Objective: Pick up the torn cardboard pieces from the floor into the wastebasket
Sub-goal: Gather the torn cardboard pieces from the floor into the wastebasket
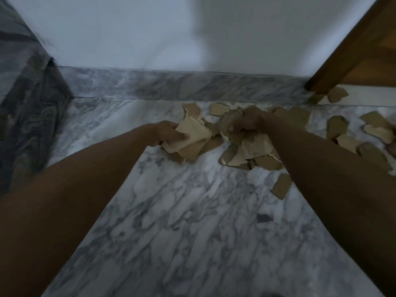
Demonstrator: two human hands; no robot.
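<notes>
Both hands grip cardboard: the left hand curls round a pale piece, the right hand clutches a ribbed scrap. More pieces lie scattered on the marble floor, far right, near the baseboard and wooden door.

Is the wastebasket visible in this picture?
No, only the marble floor, scattered cardboard pieces, both hands and a wooden door show.

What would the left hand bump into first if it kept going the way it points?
Probably more torn cardboard. The left hand already grips a pale cardboard piece and points right, toward the cardboard pile under the right hand. Depth is blurry, so that's a guess.
</notes>
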